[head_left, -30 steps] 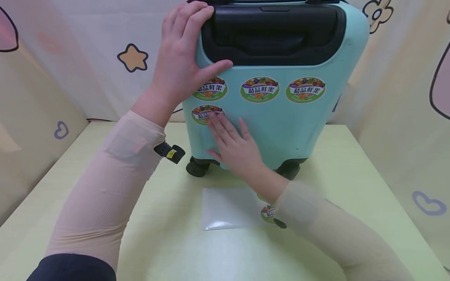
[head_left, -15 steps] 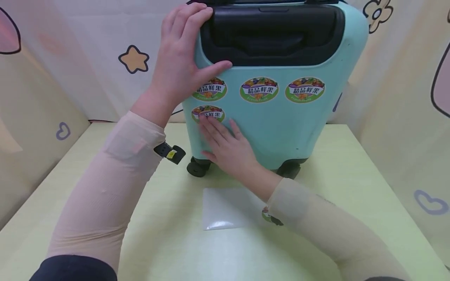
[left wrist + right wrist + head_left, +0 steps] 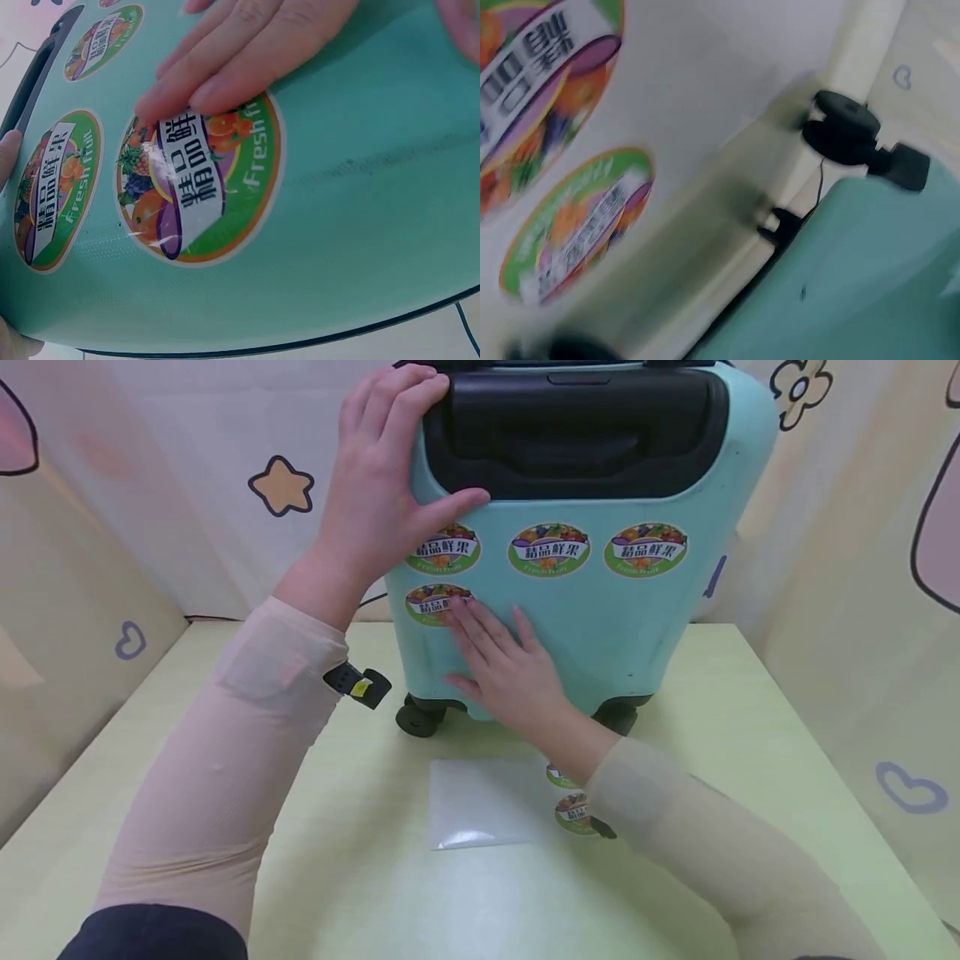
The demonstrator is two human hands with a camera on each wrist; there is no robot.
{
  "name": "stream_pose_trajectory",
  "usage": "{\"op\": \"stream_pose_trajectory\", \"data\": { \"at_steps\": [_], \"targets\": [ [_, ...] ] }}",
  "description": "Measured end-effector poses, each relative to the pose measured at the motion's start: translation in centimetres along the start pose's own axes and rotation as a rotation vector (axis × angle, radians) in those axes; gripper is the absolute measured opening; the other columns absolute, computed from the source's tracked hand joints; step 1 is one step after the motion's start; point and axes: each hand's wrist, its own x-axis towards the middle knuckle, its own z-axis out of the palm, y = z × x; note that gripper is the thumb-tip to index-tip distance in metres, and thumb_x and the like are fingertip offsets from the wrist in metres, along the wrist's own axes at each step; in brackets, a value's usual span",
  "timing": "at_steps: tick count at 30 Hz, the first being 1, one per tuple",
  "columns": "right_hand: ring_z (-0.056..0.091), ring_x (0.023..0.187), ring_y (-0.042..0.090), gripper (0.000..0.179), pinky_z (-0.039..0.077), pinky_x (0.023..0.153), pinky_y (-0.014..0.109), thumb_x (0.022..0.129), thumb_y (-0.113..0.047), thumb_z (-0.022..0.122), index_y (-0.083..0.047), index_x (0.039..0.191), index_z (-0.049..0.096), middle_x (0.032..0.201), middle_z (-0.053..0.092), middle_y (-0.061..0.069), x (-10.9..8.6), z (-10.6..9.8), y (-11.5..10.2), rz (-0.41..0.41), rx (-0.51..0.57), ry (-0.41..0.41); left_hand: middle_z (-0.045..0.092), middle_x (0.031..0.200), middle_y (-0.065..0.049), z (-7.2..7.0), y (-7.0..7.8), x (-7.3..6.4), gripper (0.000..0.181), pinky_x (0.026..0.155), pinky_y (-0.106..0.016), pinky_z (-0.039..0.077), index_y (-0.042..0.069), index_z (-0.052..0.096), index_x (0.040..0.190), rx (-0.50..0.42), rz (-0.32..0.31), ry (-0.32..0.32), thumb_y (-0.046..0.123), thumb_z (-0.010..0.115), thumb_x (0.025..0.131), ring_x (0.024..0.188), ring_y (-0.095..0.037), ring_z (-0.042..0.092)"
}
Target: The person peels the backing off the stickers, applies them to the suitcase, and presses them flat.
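A light turquoise suitcase (image 3: 600, 627) with a black handle panel stands upright on its wheels. My left hand (image 3: 375, 497) holds its upper left corner, thumb on the front face and fingers over the top edge. With fingers straight, my right hand (image 3: 517, 681) lies on the front, fingertips over the right part of an oval fruit sticker (image 3: 429, 605). In the left wrist view this sticker (image 3: 187, 202) looks flat against the shell, one edge covered by fingers. Above it run three matching stickers in a row, the left one (image 3: 450, 552) partly behind my left hand.
On the pale green table (image 3: 360, 877), in front of the suitcase, lies a white backing sheet (image 3: 480, 802). Stickers (image 3: 573, 814) remain at its right end, partly hidden by my right forearm. A patterned curtain (image 3: 187, 460) surrounds the table's back and sides.
My right fingertips slid left across the lower sticker, then back to the right, uncovering its left part. The left hand keeps its place on the suitcase corner.
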Motion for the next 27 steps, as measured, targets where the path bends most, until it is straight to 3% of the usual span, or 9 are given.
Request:
{"op": "stream_pose_trajectory", "data": {
  "at_steps": [6, 11, 17, 19, 24, 27],
  "targets": [
    [-0.001, 0.141, 0.018, 0.068, 0.016, 0.109, 0.048, 0.097, -0.052, 0.035, -0.003, 0.144, 0.031, 0.152, -0.015, 0.004, -0.4, -0.3, 0.5, 0.001, 0.017, 0.028, 0.039, 0.139, -0.016, -0.1, -0.1, -0.1, 0.078, 0.110, -0.028, 0.016, 0.004, 0.039, 0.137, 0.015, 0.029, -0.004, 0.060, 0.053, 0.084, 0.131, -0.027, 0.025],
    [-0.001, 0.141, 0.019, 0.070, 0.017, 0.109, 0.048, 0.095, -0.052, 0.039, -0.003, 0.145, 0.030, 0.152, -0.011, 0.005, -0.6, -0.5, 1.0, -0.015, 0.024, 0.027, 0.039, 0.139, -0.015, -0.2, 0.0, 0.0, 0.078, 0.109, -0.028, 0.017, 0.003, 0.039, 0.136, 0.009, 0.014, -0.013, 0.058, 0.055, 0.083, 0.131, -0.025, 0.024],
    [0.022, 0.138, 0.023, 0.074, 0.015, 0.110, 0.047, 0.093, -0.050, 0.047, -0.002, 0.145, 0.028, 0.151, 0.025, 0.010, -0.7, -1.2, 1.5, -0.023, 0.042, -0.004, 0.037, 0.141, -0.012, -0.6, 0.3, 0.0, 0.077, 0.109, -0.026, 0.018, 0.005, 0.039, 0.137, 0.003, -0.040, -0.051, 0.055, 0.059, 0.082, 0.133, -0.022, 0.021],
    [0.024, 0.138, 0.024, 0.074, 0.013, 0.111, 0.046, 0.092, -0.048, 0.051, -0.001, 0.145, 0.029, 0.150, 0.029, 0.011, -0.8, -1.4, 1.6, -0.030, 0.053, -0.008, 0.037, 0.141, -0.011, -0.8, 0.3, 0.1, 0.078, 0.109, -0.026, 0.018, 0.006, 0.038, 0.138, 0.011, -0.052, -0.064, 0.055, 0.060, 0.082, 0.134, -0.021, 0.021],
    [0.022, 0.138, 0.025, 0.071, 0.012, 0.111, 0.045, 0.091, -0.044, 0.054, 0.002, 0.142, 0.035, 0.148, 0.030, 0.014, -1.8, -2.4, 2.3, -0.112, 0.116, -0.018, 0.032, 0.146, -0.010, -0.8, 0.3, -0.1, 0.078, 0.110, -0.028, 0.012, 0.007, 0.036, 0.141, 0.055, -0.066, -0.084, 0.057, 0.057, 0.083, 0.137, -0.021, 0.018],
    [0.027, 0.136, 0.028, 0.064, 0.019, 0.109, 0.046, 0.092, -0.040, 0.053, 0.004, 0.137, 0.041, 0.145, 0.034, 0.017, -3.3, -2.8, 2.8, -0.171, 0.187, 0.000, 0.029, 0.148, -0.013, -0.5, 0.3, -0.8, 0.076, 0.111, -0.030, 0.006, 0.007, 0.035, 0.142, 0.074, -0.057, -0.055, 0.057, 0.052, 0.087, 0.139, -0.023, 0.015]
  ]
}}
